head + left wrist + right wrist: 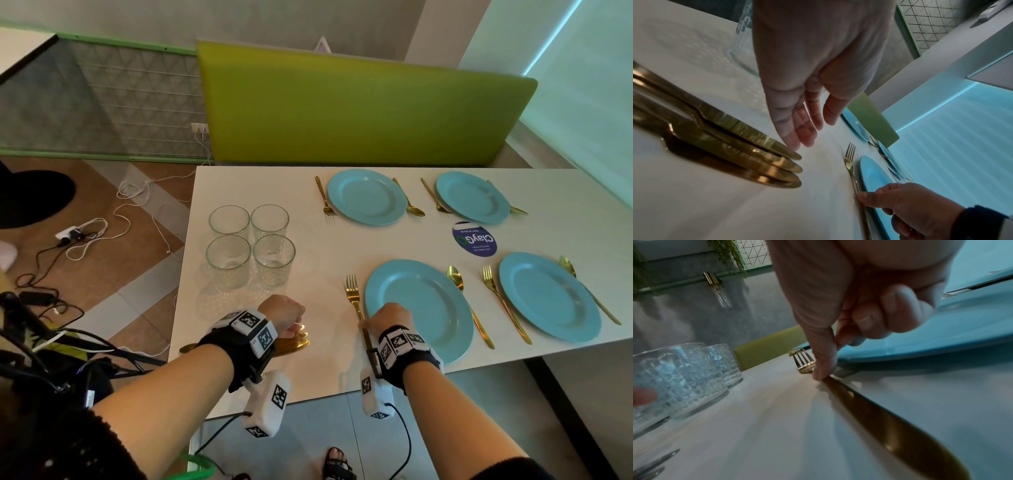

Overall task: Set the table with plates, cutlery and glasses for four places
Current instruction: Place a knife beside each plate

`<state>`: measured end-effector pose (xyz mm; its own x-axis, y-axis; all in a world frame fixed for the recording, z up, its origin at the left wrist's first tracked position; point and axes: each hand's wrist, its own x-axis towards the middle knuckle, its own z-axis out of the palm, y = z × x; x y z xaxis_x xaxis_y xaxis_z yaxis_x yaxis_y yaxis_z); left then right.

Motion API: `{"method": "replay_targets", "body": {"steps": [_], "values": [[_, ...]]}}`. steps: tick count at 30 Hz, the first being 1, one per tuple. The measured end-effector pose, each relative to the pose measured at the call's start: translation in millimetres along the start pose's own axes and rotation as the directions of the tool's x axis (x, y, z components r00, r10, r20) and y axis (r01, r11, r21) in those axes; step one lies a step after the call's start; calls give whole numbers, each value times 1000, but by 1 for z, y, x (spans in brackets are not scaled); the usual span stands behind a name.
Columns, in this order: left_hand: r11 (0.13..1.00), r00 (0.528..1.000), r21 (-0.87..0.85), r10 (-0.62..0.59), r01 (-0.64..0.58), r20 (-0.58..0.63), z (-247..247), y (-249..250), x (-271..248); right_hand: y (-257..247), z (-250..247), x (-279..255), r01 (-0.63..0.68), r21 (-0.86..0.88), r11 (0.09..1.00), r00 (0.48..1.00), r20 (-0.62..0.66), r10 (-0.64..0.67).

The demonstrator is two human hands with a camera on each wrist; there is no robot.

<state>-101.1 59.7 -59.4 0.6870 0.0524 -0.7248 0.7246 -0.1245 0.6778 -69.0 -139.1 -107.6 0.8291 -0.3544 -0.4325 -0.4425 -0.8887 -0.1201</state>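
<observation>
Four blue plates lie on the white table (325, 246), each with a gold fork and spoon beside it. My right hand (387, 318) pinches the handle of the gold fork (352, 294) lying just left of the near-left plate (428, 301). In the right wrist view the thumb and forefinger (830, 360) close on that fork (803, 363), which lies flat on the table. My left hand (284, 313) hovers over a stack of gold knives (294, 342) at the near edge. Its straight fingertips (795, 142) touch the top knife (725, 138). Several empty glasses (250, 246) stand grouped behind it.
The other plates sit far left (368, 197), far right (472, 197) and near right (548, 296). A round blue sticker (474, 238) lies between them. A green bench back (359, 106) borders the far side. Cables (85, 236) trail on the floor at left.
</observation>
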Motion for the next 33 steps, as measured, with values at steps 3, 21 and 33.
{"method": "replay_targets", "body": {"steps": [3, 21, 33], "values": [[1000, 1000, 7, 0, 0, -21, -2, -1, 3, 0, -1, -1, -15, 1, 1000, 1000, -7, 15], [515, 971, 857, 193, 22, -141, -49, -29, 15, -2, -8, -11, 54, 98, 994, 997, -69, -48], [144, 952, 978, 289, -149, 102, -80, -75, 2, -35, -1, -55, 165, 181, 970, 986, -27, -163]]}}
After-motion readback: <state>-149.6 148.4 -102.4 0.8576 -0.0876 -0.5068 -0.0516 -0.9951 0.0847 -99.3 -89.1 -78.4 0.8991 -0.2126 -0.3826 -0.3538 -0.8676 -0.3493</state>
